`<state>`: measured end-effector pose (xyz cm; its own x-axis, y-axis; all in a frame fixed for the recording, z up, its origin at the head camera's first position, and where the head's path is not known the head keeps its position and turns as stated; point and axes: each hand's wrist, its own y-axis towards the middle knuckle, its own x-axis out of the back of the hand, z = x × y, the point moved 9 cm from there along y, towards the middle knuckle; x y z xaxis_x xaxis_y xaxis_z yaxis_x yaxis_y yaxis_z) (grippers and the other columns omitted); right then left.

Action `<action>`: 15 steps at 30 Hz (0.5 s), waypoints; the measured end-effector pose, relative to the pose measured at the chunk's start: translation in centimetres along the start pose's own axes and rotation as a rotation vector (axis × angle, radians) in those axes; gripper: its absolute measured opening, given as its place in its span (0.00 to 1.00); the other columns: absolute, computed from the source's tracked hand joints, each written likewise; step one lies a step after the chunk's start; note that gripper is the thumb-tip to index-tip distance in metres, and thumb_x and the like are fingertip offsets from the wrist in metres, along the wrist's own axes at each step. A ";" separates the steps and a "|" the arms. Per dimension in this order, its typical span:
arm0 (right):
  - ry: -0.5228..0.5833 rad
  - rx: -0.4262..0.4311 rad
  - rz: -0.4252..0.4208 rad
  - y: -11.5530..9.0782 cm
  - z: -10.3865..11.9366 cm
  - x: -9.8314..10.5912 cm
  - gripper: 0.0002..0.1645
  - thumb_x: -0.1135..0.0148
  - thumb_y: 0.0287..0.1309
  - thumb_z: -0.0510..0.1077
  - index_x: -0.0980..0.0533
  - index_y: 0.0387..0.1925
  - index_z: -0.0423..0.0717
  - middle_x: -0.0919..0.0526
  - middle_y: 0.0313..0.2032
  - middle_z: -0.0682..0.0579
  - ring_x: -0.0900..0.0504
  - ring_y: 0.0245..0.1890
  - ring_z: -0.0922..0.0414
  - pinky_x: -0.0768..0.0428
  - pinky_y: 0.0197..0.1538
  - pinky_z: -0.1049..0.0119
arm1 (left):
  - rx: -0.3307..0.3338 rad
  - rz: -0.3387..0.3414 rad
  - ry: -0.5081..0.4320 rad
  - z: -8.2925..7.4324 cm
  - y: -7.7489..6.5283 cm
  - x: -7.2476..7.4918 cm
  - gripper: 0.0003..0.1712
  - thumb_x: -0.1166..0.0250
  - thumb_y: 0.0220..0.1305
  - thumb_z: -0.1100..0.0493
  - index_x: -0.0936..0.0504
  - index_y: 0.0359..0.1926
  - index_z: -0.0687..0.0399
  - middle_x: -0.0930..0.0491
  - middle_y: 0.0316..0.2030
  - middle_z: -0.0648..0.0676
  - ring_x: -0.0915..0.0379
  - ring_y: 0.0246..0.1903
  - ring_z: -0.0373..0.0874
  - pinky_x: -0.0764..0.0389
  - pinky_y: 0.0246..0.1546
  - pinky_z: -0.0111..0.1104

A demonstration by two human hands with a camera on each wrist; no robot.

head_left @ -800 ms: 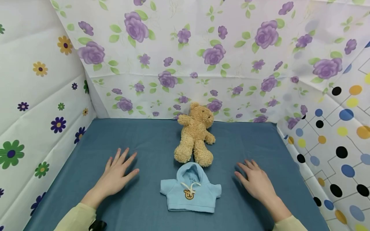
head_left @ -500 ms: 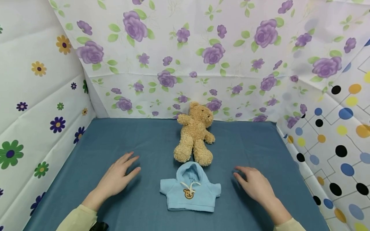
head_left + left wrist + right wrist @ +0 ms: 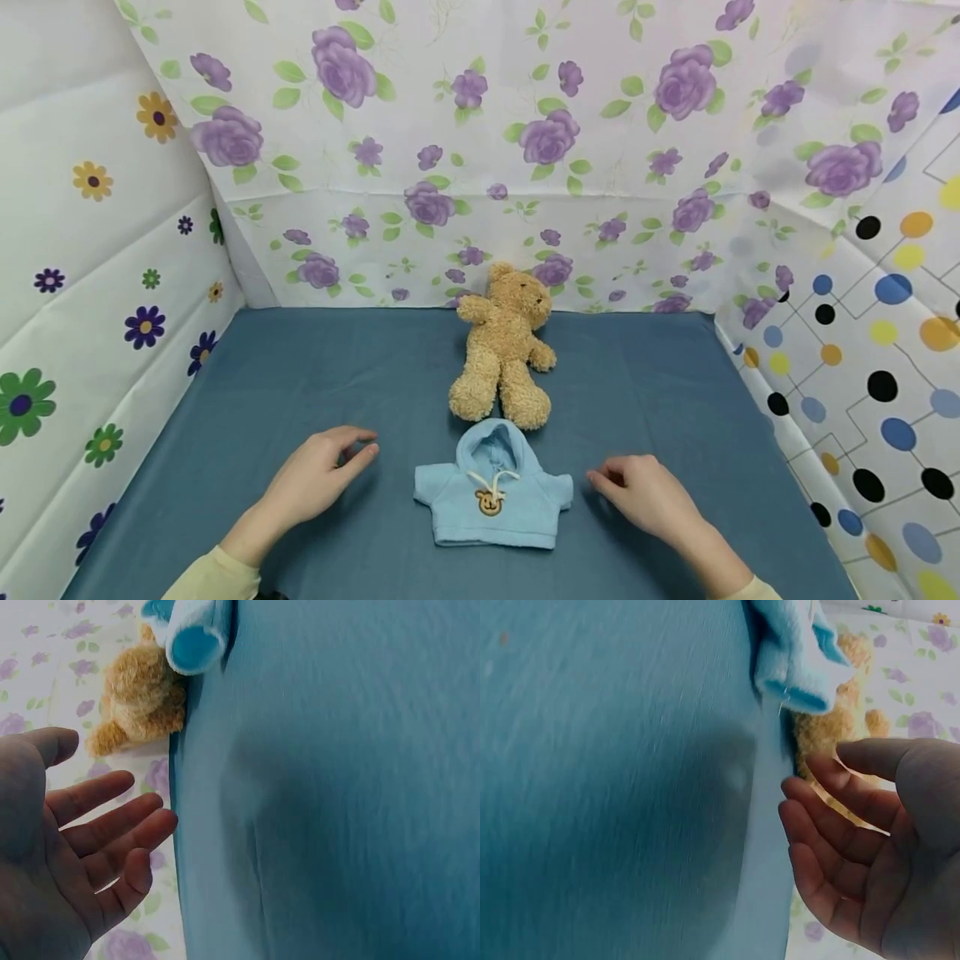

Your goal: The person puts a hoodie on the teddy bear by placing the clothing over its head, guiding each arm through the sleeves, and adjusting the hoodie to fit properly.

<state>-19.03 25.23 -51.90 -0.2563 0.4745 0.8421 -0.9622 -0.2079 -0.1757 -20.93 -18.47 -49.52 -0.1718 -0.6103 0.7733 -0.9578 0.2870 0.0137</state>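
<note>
A small light-blue doll hoodie (image 3: 517, 517) with a bear-face patch and white drawstring lies flat on the blue cloth, hood pointing away. Just beyond its hood, a tan teddy bear (image 3: 498, 337) leans back, legs toward the hoodie. My left hand (image 3: 315, 475) hovers left of the hoodie, apart from it, fingers loosely bent and holding nothing. Near the other sleeve, my right hand (image 3: 648, 496) is also free of contact, fingers loosely curled. In the left wrist view a hoodie sleeve (image 3: 196, 646) shows beyond the spread fingers; the right wrist view shows the other sleeve (image 3: 795, 679).
The blue cloth (image 3: 360, 358) covers the table. Behind the bear rises a white curtain with purple roses (image 3: 427, 202). A flower-print sheet (image 3: 90, 333) bounds the left side, and a dotted sheet (image 3: 855, 433) the right.
Both hands have come closer to the hoodie, the left to the right and the right to the left and nearer me. Their fingers have bent more. The bear and hoodie stay put.
</note>
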 end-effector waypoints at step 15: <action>0.173 0.078 0.244 -1.5 2.6 -4.2 0.24 0.32 0.71 0.64 0.15 0.20 0.60 0.32 0.13 0.65 0.38 0.14 0.65 0.38 0.20 0.67 | -0.038 0.169 -0.136 -2.6 -1.1 -4.8 0.12 0.32 0.77 0.46 0.07 0.38 0.43 0.16 0.28 0.41 0.28 0.21 0.35 0.25 0.25 0.33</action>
<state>-16.21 21.30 -53.86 -0.4972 0.5397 0.6793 -0.8621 -0.3953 -0.3170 -18.50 -13.93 -51.62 -0.3611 -0.6443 0.6742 -0.9038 0.4198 -0.0829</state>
